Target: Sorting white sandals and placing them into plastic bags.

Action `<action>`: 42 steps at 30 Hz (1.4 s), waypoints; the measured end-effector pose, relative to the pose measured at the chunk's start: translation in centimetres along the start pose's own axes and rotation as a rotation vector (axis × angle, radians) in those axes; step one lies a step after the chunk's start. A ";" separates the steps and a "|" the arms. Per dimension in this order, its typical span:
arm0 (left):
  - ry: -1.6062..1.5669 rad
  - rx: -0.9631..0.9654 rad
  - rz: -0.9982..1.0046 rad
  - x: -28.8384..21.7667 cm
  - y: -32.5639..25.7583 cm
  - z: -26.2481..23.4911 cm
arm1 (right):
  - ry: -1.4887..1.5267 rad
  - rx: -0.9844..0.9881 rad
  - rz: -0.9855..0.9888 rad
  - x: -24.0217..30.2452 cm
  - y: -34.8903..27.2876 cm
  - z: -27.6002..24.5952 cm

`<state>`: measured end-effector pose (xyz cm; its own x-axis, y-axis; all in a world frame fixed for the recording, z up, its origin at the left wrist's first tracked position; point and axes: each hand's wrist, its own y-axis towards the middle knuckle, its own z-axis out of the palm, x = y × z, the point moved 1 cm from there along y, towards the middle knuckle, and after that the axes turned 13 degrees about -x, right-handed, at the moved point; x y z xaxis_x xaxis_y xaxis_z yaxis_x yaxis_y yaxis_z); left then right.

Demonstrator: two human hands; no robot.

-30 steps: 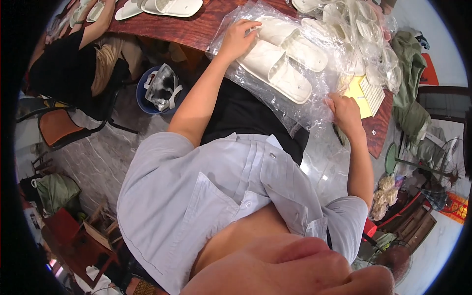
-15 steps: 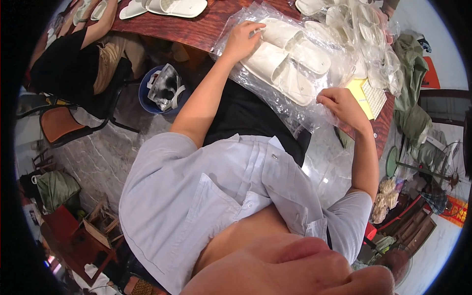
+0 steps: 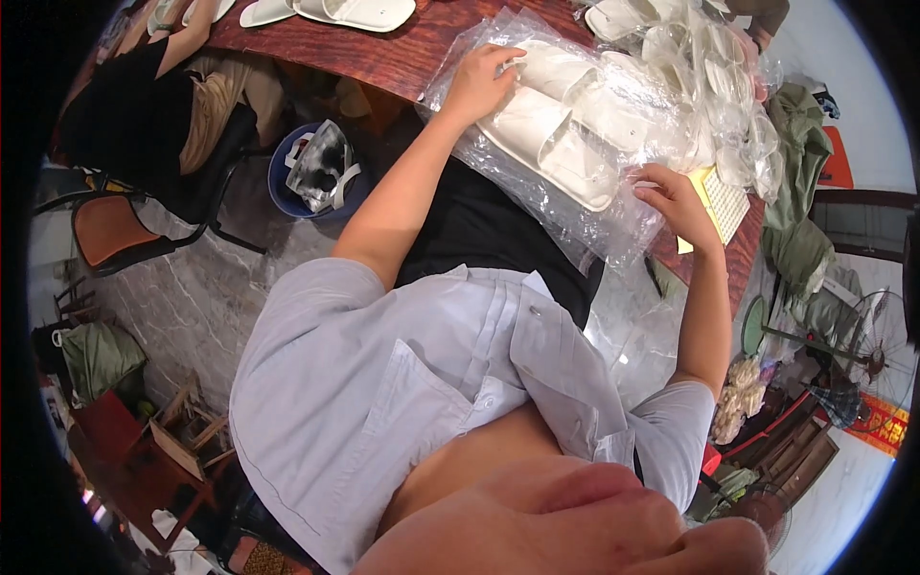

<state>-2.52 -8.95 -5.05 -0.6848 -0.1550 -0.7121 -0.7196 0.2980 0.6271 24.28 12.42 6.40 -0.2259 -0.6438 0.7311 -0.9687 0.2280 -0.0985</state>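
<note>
A pair of white slippers [image 3: 529, 123] lies on the red-brown table inside or under a clear plastic bag [image 3: 599, 235]; I cannot tell how far the bag covers them. My left hand [image 3: 479, 84] rests at the slippers' left end, fingers loosely bent and apart, its fingertips by the farther slipper. Beside the slippers' right end is my right hand [image 3: 678, 206], over the bag's right part. Its thumb and fingers stand apart, with the fingertips near the film.
More bagged white slippers [image 3: 719, 72] are heaped at the far right. A yellow card [image 3: 706, 192] and a white dotted sheet [image 3: 733, 206] lie by the right table edge. Other white slippers [image 3: 369, 11] lie at the far left, near a seated person [image 3: 125, 120]. A blue bucket [image 3: 280, 187] stands below.
My right hand has loosened from a closed pinch, and its fingers have spread. The plastic film now reaches farther over the slippers' right end. My left hand has hardly moved.
</note>
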 end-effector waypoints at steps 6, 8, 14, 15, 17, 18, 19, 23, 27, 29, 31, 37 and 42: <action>-0.002 -0.025 -0.001 0.0 -0.1 -0.2 | 0.077 -0.112 0.110 -1.7 -0.2 1.4; 0.004 -0.049 0.047 0.2 -0.1 -0.3 | 0.293 -0.144 0.192 -1.6 -0.5 2.0; 0.013 -0.033 0.035 0.1 0.0 -0.1 | 0.603 -0.091 0.307 -1.0 0.2 1.6; 0.013 -0.032 0.037 0.1 0.1 -0.1 | 0.734 -0.015 0.339 -0.9 0.4 1.7; 0.026 -0.042 0.052 0.2 0.1 -0.1 | 0.869 -0.026 0.260 -1.0 0.8 2.3; 0.026 -0.043 0.054 0.2 0.1 -0.1 | 1.001 -0.033 0.180 -0.9 1.1 2.6; 0.012 -0.039 0.035 0.1 0.0 0.0 | 1.001 -0.033 0.177 -0.7 1.2 3.0; 0.015 -0.042 0.023 -0.3 -0.1 0.0 | 1.224 -0.009 -0.165 0.2 1.8 3.6; 0.004 -0.047 0.015 0.0 -0.2 -0.3 | 0.989 -0.369 0.033 -0.4 3.2 4.0; -0.042 -0.043 -0.011 0.0 0.0 -0.1 | 1.040 -0.386 -0.041 -3.2 3.9 4.5; -0.032 -0.054 -0.010 -0.3 -0.2 -0.1 | 0.348 -0.305 0.126 -3.3 4.2 5.0; -0.004 -0.037 -0.005 -0.2 -0.2 -0.3 | 0.003 -0.133 -0.292 1.3 7.1 7.8; 0.015 -0.050 0.041 -0.5 -0.3 0.2 | -0.752 -0.186 -0.728 -0.4 11.3 8.9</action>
<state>-1.98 -8.80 -4.94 -0.7150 -0.1584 -0.6809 -0.6957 0.2568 0.6708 12.48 8.78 -0.98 0.3347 -0.9415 -0.0396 -0.8793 -0.3271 0.3463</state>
